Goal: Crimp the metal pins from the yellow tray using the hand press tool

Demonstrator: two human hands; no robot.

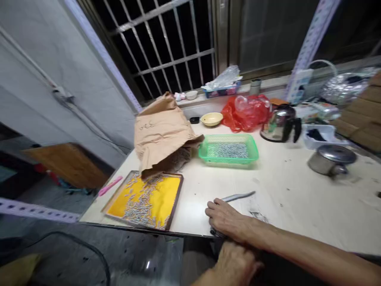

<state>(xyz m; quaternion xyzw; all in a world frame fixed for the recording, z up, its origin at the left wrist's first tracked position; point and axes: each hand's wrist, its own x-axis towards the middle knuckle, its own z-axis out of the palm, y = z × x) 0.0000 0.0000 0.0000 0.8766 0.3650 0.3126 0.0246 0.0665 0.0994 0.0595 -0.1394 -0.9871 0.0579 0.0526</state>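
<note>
My right hand point(224, 217) rests at the table's front edge with its fingers curled over a small dark object point(214, 232), mostly covered by the hand. Just below, in front of the edge, my left hand point(236, 260) is closed and blurred, and whatever is in it is hidden. A thin grey curved strip point(239, 196) lies on the table, reaching up to my right hand's fingers. To the left sits a yellow-bottomed tray point(166, 194) scattered with small metal pins or screws point(139, 206). A green plastic basket point(253, 149) farther back holds similar metal pieces point(232, 150).
A crumpled brown paper bag point(163, 131) leans over the tray's back edge, and a pink cutter-like tool point(110, 186) lies left. Along the back are a cream bowl point(211, 118), red plastic bag point(247, 113) and kettle point(279, 123). A lidded metal pot point(331, 159) stands right.
</note>
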